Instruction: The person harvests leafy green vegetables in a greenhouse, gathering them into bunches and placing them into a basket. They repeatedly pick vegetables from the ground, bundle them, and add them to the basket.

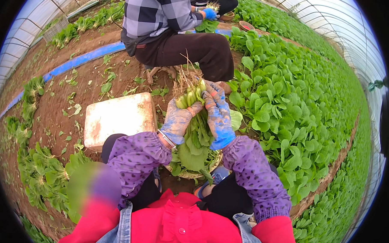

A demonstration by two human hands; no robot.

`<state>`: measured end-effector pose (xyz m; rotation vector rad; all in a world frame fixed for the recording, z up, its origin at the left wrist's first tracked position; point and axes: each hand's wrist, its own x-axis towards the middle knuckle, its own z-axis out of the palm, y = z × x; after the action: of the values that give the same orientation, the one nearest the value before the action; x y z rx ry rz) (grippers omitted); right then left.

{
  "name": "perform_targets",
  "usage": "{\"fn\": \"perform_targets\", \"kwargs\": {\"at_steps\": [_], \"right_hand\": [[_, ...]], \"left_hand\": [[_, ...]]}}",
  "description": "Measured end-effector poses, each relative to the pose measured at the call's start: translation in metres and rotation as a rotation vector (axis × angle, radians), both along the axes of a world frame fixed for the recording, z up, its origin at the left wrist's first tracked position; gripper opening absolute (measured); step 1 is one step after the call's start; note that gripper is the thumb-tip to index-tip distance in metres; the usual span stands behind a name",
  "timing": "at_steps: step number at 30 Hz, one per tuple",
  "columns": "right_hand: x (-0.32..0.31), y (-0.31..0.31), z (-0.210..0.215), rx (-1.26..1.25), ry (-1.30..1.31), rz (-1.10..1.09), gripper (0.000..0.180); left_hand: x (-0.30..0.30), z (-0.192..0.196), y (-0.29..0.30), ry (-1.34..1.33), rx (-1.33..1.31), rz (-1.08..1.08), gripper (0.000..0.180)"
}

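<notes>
A bunch of leafy greens (192,149) hangs between my two hands, its pale stems and brown roots pointing up and away from me, its leaves drooping toward my lap. On the left side of the stems, my left hand (177,121) grips the bunch in a soiled blue glove. My right hand (218,116), gloved the same way, is wrapped around the right side near the roots. Beneath the leaves stands a round basket (188,175) with more greens in it, between my feet; the bunch hides most of it.
A dirty white box (119,119) sits on the soil to the left. Picked greens (40,174) lie in rows farther left. Dense growing greens (289,107) fill the right. A seated person (176,35) in a checked top is just ahead, with another person beyond. A blue strip (83,57) crosses the soil.
</notes>
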<state>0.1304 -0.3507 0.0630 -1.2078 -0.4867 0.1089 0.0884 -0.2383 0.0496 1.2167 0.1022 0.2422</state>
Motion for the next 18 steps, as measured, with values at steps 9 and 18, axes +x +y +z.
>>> {"fn": "perform_targets", "kwargs": {"at_steps": [9,18], "right_hand": [[0.014,-0.012,-0.001,-0.16,-0.122,0.255,0.056],[-0.002,-0.022,0.026,-0.795,-0.007,0.254,0.109]], "left_hand": [[0.007,0.001,-0.002,-0.033,-0.147,0.022,0.028],[0.018,-0.007,0.02,-0.086,0.721,-0.09,0.037]]}}
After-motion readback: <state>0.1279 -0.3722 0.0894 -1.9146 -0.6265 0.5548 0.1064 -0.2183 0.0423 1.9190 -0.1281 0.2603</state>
